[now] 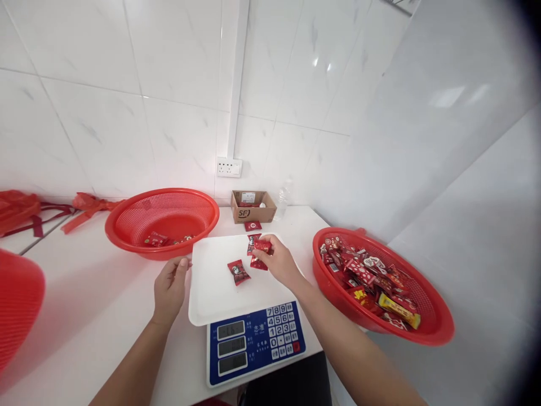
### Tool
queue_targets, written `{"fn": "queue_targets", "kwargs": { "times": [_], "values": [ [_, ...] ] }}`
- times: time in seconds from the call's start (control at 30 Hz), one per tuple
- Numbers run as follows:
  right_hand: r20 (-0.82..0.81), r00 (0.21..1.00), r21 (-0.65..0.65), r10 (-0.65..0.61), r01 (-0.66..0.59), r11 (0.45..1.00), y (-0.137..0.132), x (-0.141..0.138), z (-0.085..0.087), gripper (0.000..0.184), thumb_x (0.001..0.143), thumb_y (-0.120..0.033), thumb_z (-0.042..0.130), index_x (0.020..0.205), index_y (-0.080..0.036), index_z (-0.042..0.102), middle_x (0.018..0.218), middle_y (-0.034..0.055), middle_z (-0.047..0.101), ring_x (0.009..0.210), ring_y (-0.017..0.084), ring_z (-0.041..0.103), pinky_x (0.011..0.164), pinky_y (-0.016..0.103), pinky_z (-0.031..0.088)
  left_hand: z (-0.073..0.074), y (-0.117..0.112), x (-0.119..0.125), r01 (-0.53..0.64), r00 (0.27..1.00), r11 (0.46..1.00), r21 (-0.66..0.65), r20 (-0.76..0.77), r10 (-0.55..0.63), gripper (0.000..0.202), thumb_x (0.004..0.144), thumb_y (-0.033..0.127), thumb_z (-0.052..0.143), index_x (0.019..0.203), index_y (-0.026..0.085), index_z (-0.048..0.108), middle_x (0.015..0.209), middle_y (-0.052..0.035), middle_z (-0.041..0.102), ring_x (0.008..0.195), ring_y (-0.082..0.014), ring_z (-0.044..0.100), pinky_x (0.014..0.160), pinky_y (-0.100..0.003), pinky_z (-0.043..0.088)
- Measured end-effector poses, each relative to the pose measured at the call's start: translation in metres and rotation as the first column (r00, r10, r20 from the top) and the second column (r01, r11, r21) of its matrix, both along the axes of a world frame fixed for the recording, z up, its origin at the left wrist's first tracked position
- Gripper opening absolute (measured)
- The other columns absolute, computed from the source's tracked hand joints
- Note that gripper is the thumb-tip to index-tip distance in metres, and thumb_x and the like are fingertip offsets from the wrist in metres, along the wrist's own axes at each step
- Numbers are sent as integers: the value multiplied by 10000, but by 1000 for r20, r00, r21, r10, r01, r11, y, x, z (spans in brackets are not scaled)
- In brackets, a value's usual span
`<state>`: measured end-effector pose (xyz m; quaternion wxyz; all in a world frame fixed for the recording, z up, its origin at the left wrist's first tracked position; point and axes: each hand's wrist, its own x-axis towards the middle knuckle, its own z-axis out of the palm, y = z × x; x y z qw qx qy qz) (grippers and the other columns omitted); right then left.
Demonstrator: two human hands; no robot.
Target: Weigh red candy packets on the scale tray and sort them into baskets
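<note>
A weighing scale with a white tray and a blue keypad panel stands on the white table. Over the tray, my right hand pinches a red wrapped candy. Two more wrapped candies, one dark red and one shiny red, show close beside its fingers. Farther left on the tray lies a single red wrapped candy. My left hand is closed at the tray's left edge, thumb against the curled fingers; what it grips, if anything, is hidden.
A red colander with a few packets stands behind left. Another red colander, heaped with wrapped sweets, is at the right. A cardboard box, a red packet and a clear bottle sit near the wall. Red plastic edges the left.
</note>
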<state>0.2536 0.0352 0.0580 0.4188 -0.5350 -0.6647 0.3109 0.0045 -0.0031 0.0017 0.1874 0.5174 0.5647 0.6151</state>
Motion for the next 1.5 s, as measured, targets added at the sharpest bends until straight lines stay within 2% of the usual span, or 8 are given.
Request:
{"fn": "queue_targets", "kwargs": {
  "times": [0.3,0.43,0.57,0.67,0.83,0.97,1.1,1.5],
  "values": [
    [226,970,-162,91,-54,985,-6,27,12,177,713,-309,641,850,-227,565,711,-31,617,614,156,582,592,289,463,-3,0,0,22,1000,1000,7,12,-22,275,851,418,477,851,185,621,829,-42,662,806,-180,610,709,-272,503],
    [302,952,-126,51,-13,992,-12,27,15,238,734,-302,626,956,-237,569,816,-13,628,665,157,566,655,308,457,-3,1,0,17,1000,1000,10,10,-18,281,853,418,467,843,185,624,824,-39,664,805,-179,611,710,-270,501],
    [308,938,-138,160,-122,983,-19,21,14,370,766,-340,617,1117,-243,547,929,6,645,707,151,596,683,300,487,-1,0,0,17,1000,1000,8,0,-17,288,850,424,468,838,182,624,821,-46,661,802,-187,614,701,-277,502],
    [335,927,-89,169,-147,985,-22,16,11,372,812,-324,567,1171,-233,533,1105,60,614,928,194,602,831,349,474,-1,0,0,19,1000,1000,5,-3,-19,290,852,428,468,849,183,623,825,-49,659,806,-191,614,698,-280,504],
    [427,892,-6,151,-165,986,-23,10,6,487,860,-387,506,1310,-210,449,1445,115,333,1360,253,219,1093,451,211,-3,1,-1,20,1000,1000,1,0,-20,292,851,434,469,846,185,620,827,-45,659,806,-190,615,713,-282,502],
    [579,775,-138,254,-214,967,-24,-1,0,648,869,-573,424,1412,-233,325,1531,112,108,1393,319,-29,1083,555,122,-5,2,-1,19,1000,1000,-6,3,-19,286,850,431,474,861,187,622,832,-43,660,810,-186,612,721,-281,499],
    [619,724,-208,306,-225,952,-21,-12,-8,705,849,-663,364,1437,-287,264,1542,92,35,1381,347,-84,1073,583,55,-5,2,-1,20,1000,1000,-5,0,-20,293,853,432,466,853,183,621,823,-43,659,806,-186,614,729,-285,497],
    [602,690,-206,401,-351,913,-24,-29,-8,567,879,-589,397,1377,-317,395,1504,66,243,1388,338,-26,1082,565,74,-3,1,-1,22,1000,1000,-10,-4,-22,294,848,430,468,861,180,621,836,-53,665,815,-197,621,734,-305,508]
  ]
}}
